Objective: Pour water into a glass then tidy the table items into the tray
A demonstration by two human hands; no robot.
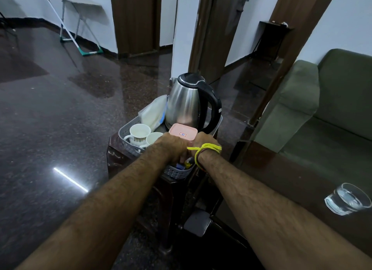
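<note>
A grey perforated tray [174, 173] stands on a dark brown stool [116, 155]. In the tray are a steel kettle [186, 102] with a black handle, two white cups [140, 133], a white packet [154, 114] and a pink lidded box [182, 134]. My left hand [171, 147] and my right hand [204, 142] grip the pink box from its two near sides, inside the tray. A glass [347, 199] with water in it sits on the brown table at the right, apart from both hands.
The brown table [291, 179] runs along the right, with a green sofa [332, 100] behind it. A glossy dark floor lies to the left, and an ironing board [76, 6] stands by the far wall. Small items lie in the tray's near end.
</note>
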